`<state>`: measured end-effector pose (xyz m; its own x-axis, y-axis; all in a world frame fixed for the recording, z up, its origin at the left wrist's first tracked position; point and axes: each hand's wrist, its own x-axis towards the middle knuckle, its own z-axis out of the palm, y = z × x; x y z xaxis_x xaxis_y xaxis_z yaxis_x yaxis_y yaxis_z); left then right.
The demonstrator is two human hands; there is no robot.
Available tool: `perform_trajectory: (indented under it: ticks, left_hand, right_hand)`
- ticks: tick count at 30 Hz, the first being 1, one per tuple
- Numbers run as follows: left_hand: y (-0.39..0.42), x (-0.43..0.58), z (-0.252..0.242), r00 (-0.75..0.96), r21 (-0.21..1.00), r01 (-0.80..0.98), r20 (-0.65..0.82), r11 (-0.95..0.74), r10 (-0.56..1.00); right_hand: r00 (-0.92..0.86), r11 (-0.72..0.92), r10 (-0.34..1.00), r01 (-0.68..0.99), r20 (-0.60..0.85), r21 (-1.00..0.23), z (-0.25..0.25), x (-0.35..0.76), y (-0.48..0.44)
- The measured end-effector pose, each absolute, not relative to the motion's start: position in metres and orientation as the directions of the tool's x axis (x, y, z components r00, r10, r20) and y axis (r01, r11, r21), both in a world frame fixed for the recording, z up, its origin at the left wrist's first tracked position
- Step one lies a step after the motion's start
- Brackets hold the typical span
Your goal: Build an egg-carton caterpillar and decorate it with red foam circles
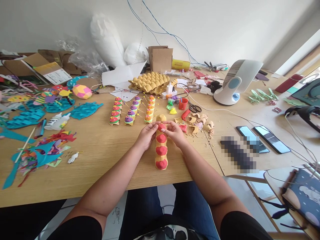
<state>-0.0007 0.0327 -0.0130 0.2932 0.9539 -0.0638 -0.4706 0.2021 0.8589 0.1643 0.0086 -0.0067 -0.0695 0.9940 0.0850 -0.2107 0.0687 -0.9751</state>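
Upright before me on the table lies an egg carton strip (161,158), a row of tan bumps. Red clay-like caps cover most of them, while the far bump is bare tan. My left hand (148,135) grips the strip's left side near the far end, thumb on a red cap. From the right, my right hand (175,133) closes on the same cap, thumb and fingers pressed to it. My fingers partly hide that cap. Beyond them stand three decorated egg carton strips: a red and green one (115,111), a purple one (132,110) and an orange and yellow one (150,109).
Carton scraps (197,122), scissors (195,108) and a red cup (183,104) lie right of the strips. An egg tray (150,81) sits behind. Felt scraps (45,153) and glue bottles (57,122) are left; a white fan (236,83) and two phones (271,139) are right.
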Motion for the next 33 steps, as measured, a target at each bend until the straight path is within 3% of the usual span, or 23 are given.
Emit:
perform_trajectory:
  ticks: [8, 21, 33]
  left_hand:
    - [0.0309, -0.0008, -0.0121, 0.326, 0.860, -0.459, -0.071, 0.223, 0.943]
    - [0.0319, -0.0054, -0.0103, 0.361, 0.857, -0.458, -0.066, 0.238, 0.930]
    - [0.0349, -0.0057, -0.0100, 0.306, 0.867, -0.460, -0.047, 0.191, 0.951]
  right_hand:
    - [-0.062, 0.125, 0.989, -0.141, 0.135, -0.982, -0.0047, 0.1692, 0.0095]
    - [-0.070, 0.120, 0.988, -0.182, 0.135, -0.976, -0.0074, 0.1715, 0.0117]
    - [-0.198, -0.075, 0.980, -0.378, 0.001, -0.923, -0.0019, 0.1735, 0.0089]
